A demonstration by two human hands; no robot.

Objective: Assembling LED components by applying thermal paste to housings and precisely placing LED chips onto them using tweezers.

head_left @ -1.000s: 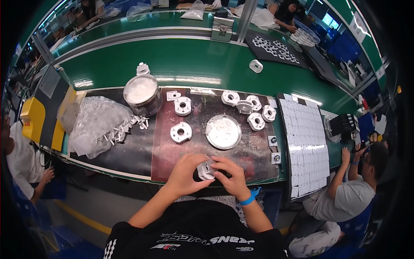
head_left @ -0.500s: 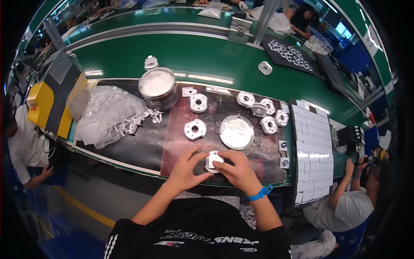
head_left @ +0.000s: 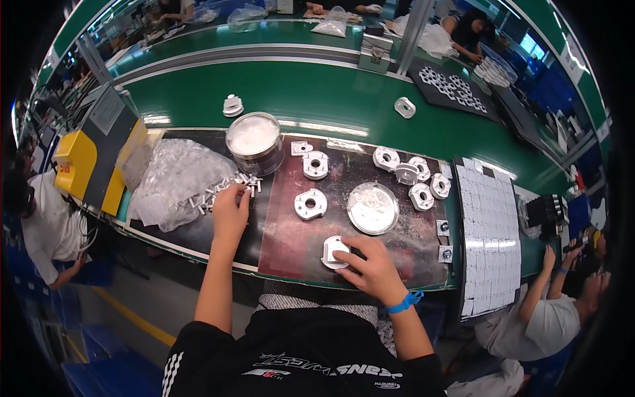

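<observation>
My left hand is over the near edge of a loose pile of small white plastic pins, its fingers curled together. Whether a pin is between the fingertips is too small to see. My right hand grips a round white plastic housing by its right side, with the thumb and fingers on it, on the dark red mat. Beyond it lie two more white housings with centre holes and a round clear dish of tiny white pieces.
Behind the pins lies a clear bag, with a yellow and grey machine at far left. A tub with white contents stands behind. Several housings cluster right, before a white gridded board. Co-workers sit on both sides.
My left hand has let go of the housing and moved left to the pins. My right hand still holds the housing. The whole view has shifted slightly.
</observation>
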